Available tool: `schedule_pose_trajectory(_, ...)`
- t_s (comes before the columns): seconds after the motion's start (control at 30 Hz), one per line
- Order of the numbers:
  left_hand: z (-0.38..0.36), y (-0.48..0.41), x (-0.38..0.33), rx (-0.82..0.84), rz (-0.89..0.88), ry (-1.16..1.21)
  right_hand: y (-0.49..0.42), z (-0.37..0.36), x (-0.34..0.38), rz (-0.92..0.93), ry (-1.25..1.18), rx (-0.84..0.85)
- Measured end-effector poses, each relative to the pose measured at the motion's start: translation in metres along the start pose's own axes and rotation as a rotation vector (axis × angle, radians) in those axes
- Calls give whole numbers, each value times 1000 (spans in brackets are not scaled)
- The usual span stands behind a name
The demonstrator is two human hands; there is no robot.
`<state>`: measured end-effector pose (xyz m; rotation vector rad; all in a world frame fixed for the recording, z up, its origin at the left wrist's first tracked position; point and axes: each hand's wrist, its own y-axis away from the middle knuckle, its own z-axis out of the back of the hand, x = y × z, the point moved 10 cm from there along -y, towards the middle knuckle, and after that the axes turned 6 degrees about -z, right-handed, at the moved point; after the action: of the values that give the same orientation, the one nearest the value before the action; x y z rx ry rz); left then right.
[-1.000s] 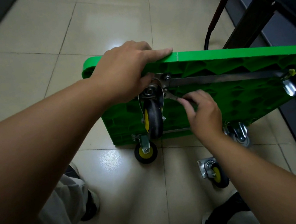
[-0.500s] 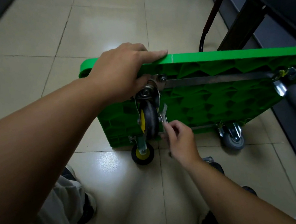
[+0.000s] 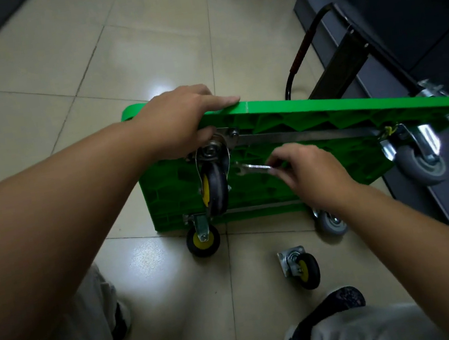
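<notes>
The grip of the right hand [image 3: 314,176] pinches the right end of the wrench [image 3: 252,169], which lies left-to-right before the underside of the tipped green cart [image 3: 325,114], open end pointing left at the black caster [image 3: 214,188], while the left hand [image 3: 181,121] clasps the cart's top edge.

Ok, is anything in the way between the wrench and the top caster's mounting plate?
Nothing visible. The wrench in the right hand has open space up to the caster plate; the left hand grips the cart edge just left of it.
</notes>
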<state>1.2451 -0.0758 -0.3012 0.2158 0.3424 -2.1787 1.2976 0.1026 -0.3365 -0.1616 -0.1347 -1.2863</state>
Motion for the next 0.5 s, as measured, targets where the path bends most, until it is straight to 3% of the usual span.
schedule_pose_trajectory(0.13,13,9,-2,15,-27,-9,-13,8,9,29,28,-141)
schedule_pose_trajectory(0.5,10,7,-5,72,-47,2,-27,9,23,191,218,-339)
